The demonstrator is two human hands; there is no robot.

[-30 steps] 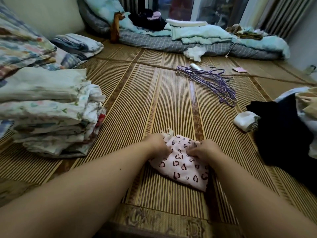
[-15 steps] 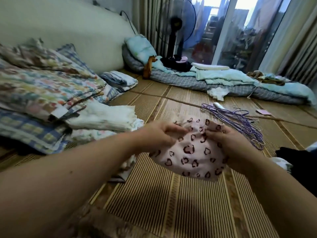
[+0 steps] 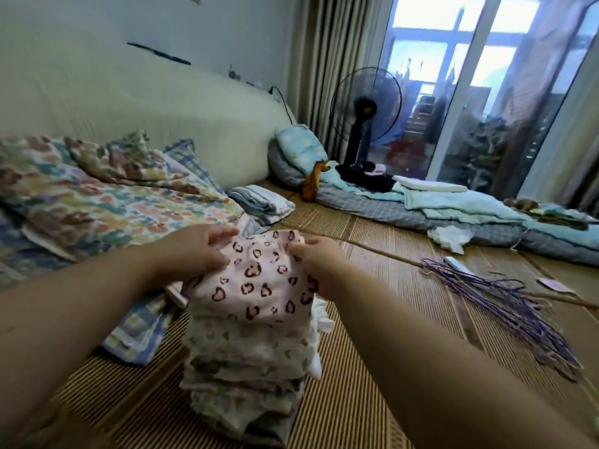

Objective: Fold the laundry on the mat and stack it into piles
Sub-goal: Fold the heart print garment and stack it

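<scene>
A small pink garment with dark heart prints (image 3: 259, 283) lies folded on top of a tall pile of folded light clothes (image 3: 249, 367) that stands on the bamboo mat (image 3: 372, 367). My left hand (image 3: 197, 251) holds its left edge, thumb on the cloth and fingers stretched over the far corner. On the other side, my right hand (image 3: 314, 264) pinches the right edge of the same garment. Both forearms reach in from the bottom of the view.
Folded patterned quilts and plaid bedding (image 3: 107, 205) lie left of the pile. A bundle of purple hangers (image 3: 505, 306) lies on the mat at the right. At the back are a grey-and-teal mattress (image 3: 453, 215), a standing fan (image 3: 364, 124) and a glass door.
Both hands lifted the heart-print garment off the mat, carried it left, and now hold it on top of the tall pile. My view swung left and up.
</scene>
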